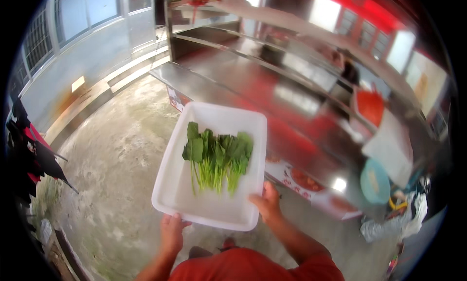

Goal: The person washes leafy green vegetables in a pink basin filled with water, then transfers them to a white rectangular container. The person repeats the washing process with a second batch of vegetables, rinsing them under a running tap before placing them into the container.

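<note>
A white plastic tray [178,204] is held up in front of my body, above the concrete floor. Leafy greens [219,153] lie inside it as a loose bunch, dark leaves toward the far rim and pale green stems toward me. My left hand [172,231] grips the near rim at its left part, with the thumb on top. On the right side wall, close to the near right corner, my right hand [268,202] is closed with its thumb over the rim. The fingers beneath the tray are mostly hidden.
Beyond the tray stretches a stainless steel counter [215,74] with a shelf frame above it. An orange-red container [368,106] and a turquoise basin [375,180] stand at its right end. Folded dark umbrellas [40,157] hang at the left. A low concrete ledge [91,100] follows the wall.
</note>
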`<action>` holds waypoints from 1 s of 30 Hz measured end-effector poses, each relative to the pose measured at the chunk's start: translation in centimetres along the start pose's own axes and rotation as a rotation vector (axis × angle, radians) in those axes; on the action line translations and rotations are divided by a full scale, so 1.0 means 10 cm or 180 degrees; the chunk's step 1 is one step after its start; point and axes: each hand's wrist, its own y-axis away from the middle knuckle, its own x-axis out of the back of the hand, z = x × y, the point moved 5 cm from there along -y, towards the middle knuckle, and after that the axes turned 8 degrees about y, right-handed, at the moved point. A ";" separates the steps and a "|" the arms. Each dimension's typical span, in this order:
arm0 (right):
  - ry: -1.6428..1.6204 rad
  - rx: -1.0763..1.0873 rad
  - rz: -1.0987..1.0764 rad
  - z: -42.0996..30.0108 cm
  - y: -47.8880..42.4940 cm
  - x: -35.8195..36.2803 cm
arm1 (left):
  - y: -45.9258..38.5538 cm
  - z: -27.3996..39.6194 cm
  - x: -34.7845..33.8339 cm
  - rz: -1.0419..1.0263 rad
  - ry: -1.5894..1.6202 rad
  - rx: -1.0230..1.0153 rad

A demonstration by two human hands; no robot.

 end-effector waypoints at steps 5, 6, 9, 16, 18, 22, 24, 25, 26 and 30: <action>-0.0816 0.0098 -0.0561 -0.75 -1.47 -0.78 | -1.29 0.83 -0.32 -0.0252 0.0178 -0.0701; -0.0870 0.0053 -0.0519 -0.88 -1.81 -0.94 | -1.63 1.00 -0.40 -0.0513 0.0307 -0.0786; -0.1014 0.0156 -0.0291 -1.27 -2.64 -1.24 | -2.39 1.33 -0.59 -0.1072 0.0649 -0.0887; -0.0598 0.0714 0.0232 -2.37 -4.62 -1.57 | -3.94 1.60 -0.67 -0.1387 0.0639 -0.0243; -0.0562 0.0624 0.0308 -2.53 -5.00 -1.57 | -4.23 1.58 -0.60 -0.1307 0.0619 -0.0092; -0.0607 0.0331 0.0457 -2.67 -5.90 -1.60 | -4.90 1.52 -0.53 -0.1147 0.0550 -0.0099; -0.0611 0.0345 0.0638 -2.63 -6.41 -1.67 | -5.24 1.53 -0.49 -0.0977 0.0530 -0.0223; -0.0531 0.0334 0.0704 -2.59 -6.71 -1.72 | -5.43 1.51 -0.49 -0.0897 0.0490 -0.0103; -0.0437 0.0279 0.0796 -2.53 -6.92 -1.71 | -5.51 1.46 -0.49 -0.0780 0.0498 -0.0006; -0.0507 0.0133 0.0969 -2.26 -8.01 -2.03 | -6.03 1.39 -0.53 -0.0516 0.0408 0.0105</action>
